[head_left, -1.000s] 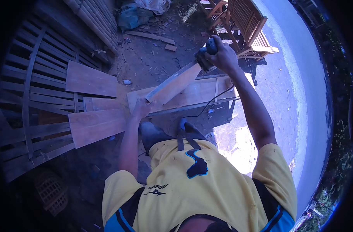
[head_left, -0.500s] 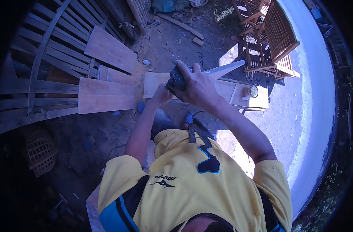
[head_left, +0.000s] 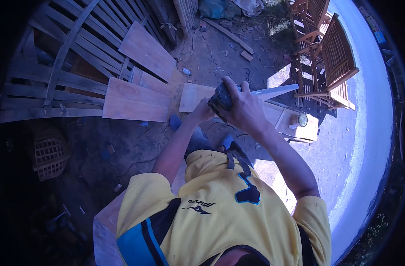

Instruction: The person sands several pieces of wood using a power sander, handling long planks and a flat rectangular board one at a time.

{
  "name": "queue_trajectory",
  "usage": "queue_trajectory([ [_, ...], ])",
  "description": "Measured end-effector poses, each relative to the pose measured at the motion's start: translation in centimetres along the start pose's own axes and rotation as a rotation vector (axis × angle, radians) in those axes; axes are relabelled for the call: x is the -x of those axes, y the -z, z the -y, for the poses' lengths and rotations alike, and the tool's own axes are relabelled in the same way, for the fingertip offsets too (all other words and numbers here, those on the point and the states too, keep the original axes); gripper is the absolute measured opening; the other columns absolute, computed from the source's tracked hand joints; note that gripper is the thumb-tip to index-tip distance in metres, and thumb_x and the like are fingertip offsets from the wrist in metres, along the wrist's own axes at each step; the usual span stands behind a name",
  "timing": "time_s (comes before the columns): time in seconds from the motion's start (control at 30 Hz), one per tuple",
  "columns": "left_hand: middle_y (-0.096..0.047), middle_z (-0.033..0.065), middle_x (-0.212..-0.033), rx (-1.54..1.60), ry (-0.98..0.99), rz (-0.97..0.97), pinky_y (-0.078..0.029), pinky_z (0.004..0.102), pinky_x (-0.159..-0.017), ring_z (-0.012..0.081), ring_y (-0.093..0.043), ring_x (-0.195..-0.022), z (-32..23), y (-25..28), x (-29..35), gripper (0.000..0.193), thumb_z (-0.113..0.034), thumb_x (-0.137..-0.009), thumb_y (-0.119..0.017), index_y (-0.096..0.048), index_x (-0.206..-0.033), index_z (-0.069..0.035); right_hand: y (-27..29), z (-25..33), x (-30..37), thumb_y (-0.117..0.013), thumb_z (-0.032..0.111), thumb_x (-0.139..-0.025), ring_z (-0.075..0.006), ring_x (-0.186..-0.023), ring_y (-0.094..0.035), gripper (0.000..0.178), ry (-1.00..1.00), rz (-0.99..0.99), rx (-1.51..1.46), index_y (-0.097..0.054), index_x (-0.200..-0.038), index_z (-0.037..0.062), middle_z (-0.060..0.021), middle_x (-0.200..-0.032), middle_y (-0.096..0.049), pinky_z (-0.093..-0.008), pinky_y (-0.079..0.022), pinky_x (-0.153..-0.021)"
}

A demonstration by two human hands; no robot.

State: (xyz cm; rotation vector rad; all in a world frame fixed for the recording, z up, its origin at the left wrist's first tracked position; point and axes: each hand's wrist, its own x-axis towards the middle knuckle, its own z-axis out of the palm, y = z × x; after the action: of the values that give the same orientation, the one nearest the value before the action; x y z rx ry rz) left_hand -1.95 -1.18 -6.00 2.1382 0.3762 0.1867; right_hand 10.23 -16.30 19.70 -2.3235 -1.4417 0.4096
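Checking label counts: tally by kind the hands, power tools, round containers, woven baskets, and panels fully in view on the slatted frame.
Hands: 2 (left hand, right hand)
Power tool: 1
Round container: 1
Woven basket: 1
Panels: 2 (upper panel, lower panel)
Total: 7

Sunlight lay along the right side, where the pale road (head_left: pixel 373 133) glowed and the ground (head_left: pixel 273 170) near the yellow shirt (head_left: pixel 238 213) burned almost to white. The slatted chairs (head_left: pixel 338 53) cast broken shadows. Shade covered the middle, leaving the power tool (head_left: pixel 221 102) short on detail, and the wicker basket (head_left: pixel 51 159) sat in gloom. A violet-blue cast tinted everything; the fisheye bowed straight edges inside a black rim.
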Motion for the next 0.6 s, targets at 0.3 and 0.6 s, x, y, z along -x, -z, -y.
queue_trajectory([
  [0.3,-0.078,0.0215,-0.118,0.024,0.085,0.071,-0.058,0.0427,-0.100,0.0360,-0.076,-0.111,-4.0,1.5,0.2,0.052,-0.013,-0.093,-0.071,-0.067,-0.145,-0.009,5.0,-15.3,-0.6,-0.083,0.037,-0.087,-0.0481,-0.095,-0.074,0.081,-0.177,-0.254,0.182,-0.045,-0.158,0.0222,-0.0259,-0.115,-0.067,-0.0560,-0.059,-0.083],
  [0.6,-0.079,0.0207,-0.112,0.057,0.061,0.072,-0.059,0.0463,-0.099,0.0373,-0.076,-0.108,-3.8,1.0,0.1,0.046,-0.012,-0.096,-0.071,-0.067,-0.142,-0.012,4.5,-12.6,0.3,-0.083,0.033,-0.087,-0.0488,-0.105,-0.070,0.081,-0.251,-0.219,0.124,-0.046,-0.157,0.0194,-0.0265,-0.121,-0.066,-0.0564,-0.057,-0.086],
])
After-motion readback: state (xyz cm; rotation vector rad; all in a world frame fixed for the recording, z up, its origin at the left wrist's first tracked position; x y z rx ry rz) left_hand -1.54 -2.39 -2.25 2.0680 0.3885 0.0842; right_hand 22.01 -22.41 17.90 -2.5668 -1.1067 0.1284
